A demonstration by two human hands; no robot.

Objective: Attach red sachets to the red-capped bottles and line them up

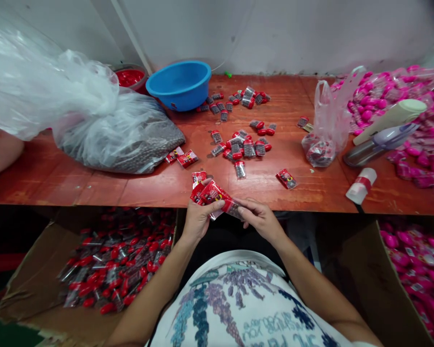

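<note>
My left hand (198, 217) is closed on a fanned stack of small red printed packets (209, 192) at the table's front edge. My right hand (259, 218) pinches the right end of a small clear packet (233, 207) with dark contents that lies against that stack. Both hands meet just below the reddish wooden table (94, 185). More small packets with red caps (240, 147) lie scattered ahead of my hands, and a few loose red packets (183, 157) lie to the left.
A big clear bag of dark pellets (130, 142), a blue bowl (180, 84) and a red-filled bowl (130, 77) sit at the back left. A small plastic bag (323, 130), a heat sealer (381, 142) and pink packets (412, 111) fill the right. Cardboard boxes (32, 270) stand below.
</note>
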